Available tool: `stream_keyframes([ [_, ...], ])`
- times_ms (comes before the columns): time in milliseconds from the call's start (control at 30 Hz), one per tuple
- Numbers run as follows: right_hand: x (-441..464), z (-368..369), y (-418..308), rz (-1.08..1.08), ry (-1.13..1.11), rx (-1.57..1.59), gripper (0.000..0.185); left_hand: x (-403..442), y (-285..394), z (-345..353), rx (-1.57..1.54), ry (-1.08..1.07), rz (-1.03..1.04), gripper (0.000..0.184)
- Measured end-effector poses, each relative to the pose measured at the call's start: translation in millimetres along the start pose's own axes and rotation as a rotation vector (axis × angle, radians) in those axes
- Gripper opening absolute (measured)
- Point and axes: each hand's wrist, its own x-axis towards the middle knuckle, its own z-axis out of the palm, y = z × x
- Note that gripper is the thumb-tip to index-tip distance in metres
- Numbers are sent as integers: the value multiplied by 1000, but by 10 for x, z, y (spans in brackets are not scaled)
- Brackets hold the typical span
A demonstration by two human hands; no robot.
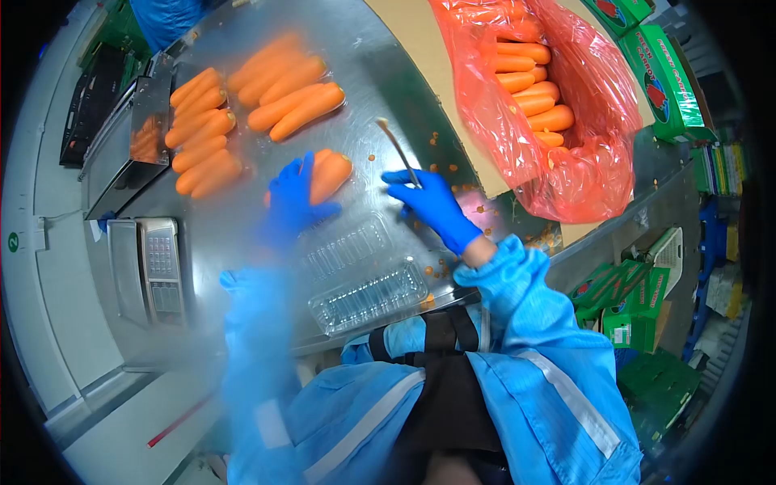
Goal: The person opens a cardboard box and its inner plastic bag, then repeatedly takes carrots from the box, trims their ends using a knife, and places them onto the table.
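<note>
My left hand (295, 198), in a blue glove, is wrapped round the near end of a small group of carrots (331, 177) lying on the metal table. My right hand (430, 204), also gloved in blue, pinches a slim, dark, knife-like tool (397, 146) with a pale tip pointing up and away. Below the hands are clear plastic trays, one upright tray (368, 296) and a flatter one (343, 247) beyond it. Past my left hand, more carrots lie in groups, including a pair (299, 110) and a stack (200, 133) on the left.
On the right, a cardboard box (434, 87) lined with a red plastic bag (566, 186) holds several carrots. A scale (162, 271) stands at the left. Orange scraps (440, 267) dot the metal table. Green carrot boxes (664, 85) stand farther right. Another person's blue clothing (166, 20) shows at the top.
</note>
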Motion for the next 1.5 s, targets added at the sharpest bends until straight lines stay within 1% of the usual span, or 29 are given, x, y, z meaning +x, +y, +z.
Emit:
stream_keyframes([
  [33, -117, -53, 56, 45, 20, 22, 33, -45, 107, -10, 81, -29, -34, 116],
  [133, -438, -138, 199, 125, 58, 25, 30, -126, 165, 78, -54, -50, -84, 124],
  [233, -650, -146, 393, 130, 58, 47, 29, -241, 167, 129, -64, 93, 20, 123],
  [300, -721, -124, 451, 155, 53, 53, 29, -232, 136, 197, -104, 138, -28, 122],
  [333, -736, -99, 418, 205, 44, -21, 26, -215, 122, 221, -126, 162, -52, 121],
  [433, -728, -38, 445, 138, 34, 18, 28, -103, 55, 195, -159, 78, -92, 116],
  [533, -647, 133, 404, 71, 13, 58, 33, -23, 102, 70, -125, -62, -169, 112],
  [600, -578, 248, 426, 58, -32, 108, 36, 32, 93, 75, -123, -58, -155, 113],
  [633, -562, 279, 433, 47, -53, 82, 36, 49, 87, 65, -121, -55, -152, 114],
  [733, -575, 328, 442, 35, -92, 36, 35, 17, 107, -86, -191, -102, -176, 88],
  [833, -677, 257, 466, 82, -67, 49, 32, 26, -351, 246, -601, -41, -222, 58],
  [867, -706, 210, 489, 113, -57, 47, 31, 18, -457, 262, -713, -78, -230, 52],
  [933, -764, 124, 518, 150, -33, 50, 29, 24, -555, 231, -936, -152, -244, 40],
  [1033, -862, 49, 560, 167, 1, 70, 28, -9, -528, 174, -997, -178, -247, 41],
  [1133, -908, 34, 567, 177, 3, 77, 28, -42, -438, 136, -749, -103, -264, 41],
  [1233, -951, 30, 545, 174, 7, 51, 28, -129, -208, -54, -554, -81, -171, 44],
  [1333, -973, 32, 544, 165, 0, 53, 29, -194, -284, 5, -638, -34, -145, 47],
  [1433, -999, 14, 554, 154, 6, 62, 29, -210, -256, 24, -669, 242, -316, 49],
  [1467, -1021, 1, 541, 148, 11, 59, 29, -241, -237, -13, -721, 291, -325, 49],
  [1500, -1041, -11, 538, 144, 14, 55, 29, -282, -68, -229, -773, 340, -337, 49],
])
